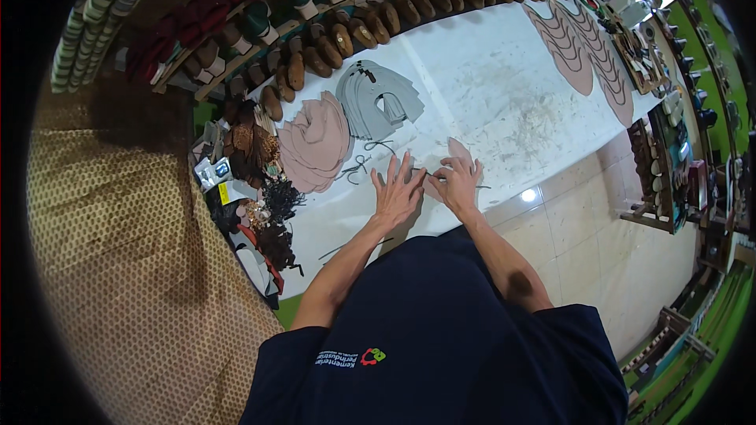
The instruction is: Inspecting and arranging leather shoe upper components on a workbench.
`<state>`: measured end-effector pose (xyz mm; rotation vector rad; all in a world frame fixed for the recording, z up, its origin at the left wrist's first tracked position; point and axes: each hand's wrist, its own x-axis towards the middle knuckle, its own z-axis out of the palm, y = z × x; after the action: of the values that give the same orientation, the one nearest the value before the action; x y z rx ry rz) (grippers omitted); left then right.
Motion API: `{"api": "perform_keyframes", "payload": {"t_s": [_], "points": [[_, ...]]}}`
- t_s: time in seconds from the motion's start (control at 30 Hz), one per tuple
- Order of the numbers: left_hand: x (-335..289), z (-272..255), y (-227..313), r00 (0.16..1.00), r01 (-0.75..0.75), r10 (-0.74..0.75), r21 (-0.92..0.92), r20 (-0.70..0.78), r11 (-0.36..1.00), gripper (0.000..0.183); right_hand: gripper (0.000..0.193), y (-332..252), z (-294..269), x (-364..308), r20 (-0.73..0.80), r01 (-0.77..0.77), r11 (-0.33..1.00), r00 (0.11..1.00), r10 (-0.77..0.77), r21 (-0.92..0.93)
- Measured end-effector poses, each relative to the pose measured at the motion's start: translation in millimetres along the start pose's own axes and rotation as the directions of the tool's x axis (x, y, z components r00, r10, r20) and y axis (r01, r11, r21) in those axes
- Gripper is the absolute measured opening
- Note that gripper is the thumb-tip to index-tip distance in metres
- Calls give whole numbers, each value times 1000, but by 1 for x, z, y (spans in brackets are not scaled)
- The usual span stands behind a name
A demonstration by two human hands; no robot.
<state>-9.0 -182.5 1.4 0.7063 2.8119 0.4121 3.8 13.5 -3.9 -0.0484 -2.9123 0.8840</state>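
Observation:
My left hand (399,195) rests on the white tabletop (504,122) with its fingers spread. Close to its right, my right hand (458,187) is pinched on a thin dark strip (483,186), whose end sticks out past the hand. Partly under the right hand lies a pink, pointed shoe-upper piece (456,146), mostly covered by the fingers. Between the fingertips of both hands the detail is too small to make out. Loose dark strips (357,168) lie beyond my left hand.
A fanned grey stack of upper pieces (358,106) and a pink stack (315,142) lie at the left. Shoe lasts (383,24) line the far edge. Overlapping pink pieces (568,63) lie at far right. Scraps and dark strips (279,201) heap at the left edge.

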Motion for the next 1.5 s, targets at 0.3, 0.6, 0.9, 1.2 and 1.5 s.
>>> {"api": "perform_keyframes", "payload": {"t_s": [0.3,0.6,0.9,1.2,1.5], "points": [[3,2,0,1000,-26,26,84,6,996,52,19,-3,1,-2,-10,8,1000,1000,-8,-16],[1,4,-1,1000,-13,13,77,-2,997,48,19,0,-2,-4,7,38,998,999,-38,-45],[1,6,-4,999,0,-1,30,51,1000,51,13,-1,-7,-6,-39,99,992,994,-102,-73],[3,6,-4,999,-17,16,22,41,1000,53,13,0,2,-8,-27,149,969,987,-157,-197],[3,10,0,998,-68,68,20,-12,997,50,15,-1,4,-8,-33,141,962,988,-152,-232]]}}
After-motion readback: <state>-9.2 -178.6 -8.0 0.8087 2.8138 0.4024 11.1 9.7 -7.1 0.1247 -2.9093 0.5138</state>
